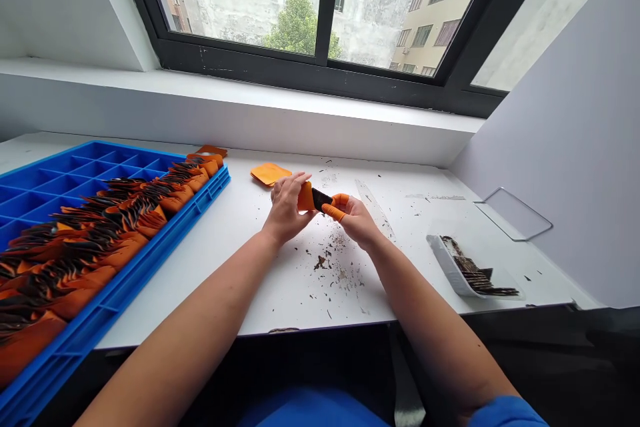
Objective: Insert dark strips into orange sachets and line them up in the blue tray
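Observation:
Above the white table, my left hand [289,212] is closed around an orange pouch [305,197], its fingers over the far side and thumb below. A dark, flat, rough-surfaced piece [320,199] sticks out of the pouch's right side; how deep it reaches inside is hidden. My right hand [359,221] pinches the outer end of this dark piece between thumb and forefinger, both covered with ribbed orange finger cots [333,211]. Just beyond my left hand lie flat orange pieces [270,173], stacked loosely.
At left, a blue divided tray [200,205] holds rows of orange-and-black pouches [115,240]. Dark crumbs [321,262] litter the white table [215,267]. To the right stand a clear plastic box [443,267] with dark thin pieces [480,277] and a wire frame [515,239] against the panel.

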Motion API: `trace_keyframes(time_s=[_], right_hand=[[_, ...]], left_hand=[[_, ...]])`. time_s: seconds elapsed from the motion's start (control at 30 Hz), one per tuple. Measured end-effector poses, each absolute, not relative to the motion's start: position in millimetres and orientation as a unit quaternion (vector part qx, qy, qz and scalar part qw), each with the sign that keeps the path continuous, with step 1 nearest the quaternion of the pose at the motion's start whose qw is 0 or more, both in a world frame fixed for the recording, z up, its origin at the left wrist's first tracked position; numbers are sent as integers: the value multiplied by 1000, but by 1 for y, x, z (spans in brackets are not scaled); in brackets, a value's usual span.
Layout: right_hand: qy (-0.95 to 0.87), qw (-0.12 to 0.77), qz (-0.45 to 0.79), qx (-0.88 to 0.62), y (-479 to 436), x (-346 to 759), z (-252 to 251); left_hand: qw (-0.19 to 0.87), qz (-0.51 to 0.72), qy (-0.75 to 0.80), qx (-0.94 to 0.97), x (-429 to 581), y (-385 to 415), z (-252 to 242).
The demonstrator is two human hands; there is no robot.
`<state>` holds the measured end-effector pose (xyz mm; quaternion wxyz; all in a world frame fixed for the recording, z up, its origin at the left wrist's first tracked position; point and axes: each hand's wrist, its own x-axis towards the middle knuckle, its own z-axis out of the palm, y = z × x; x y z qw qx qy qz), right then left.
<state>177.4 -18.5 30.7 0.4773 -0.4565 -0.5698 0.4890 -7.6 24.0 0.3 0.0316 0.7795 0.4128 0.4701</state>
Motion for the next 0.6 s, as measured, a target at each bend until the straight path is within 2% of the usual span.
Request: trace_keyframes(time_s=[0.33,0.6], right_hand=[[-522,529,476,-470,-16,175,25],[-596,470,419,-498,-16,178,22]], left_hand=[[40,455,373,808,-5,21,1],[26,467,379,799,-3,22,-4]])
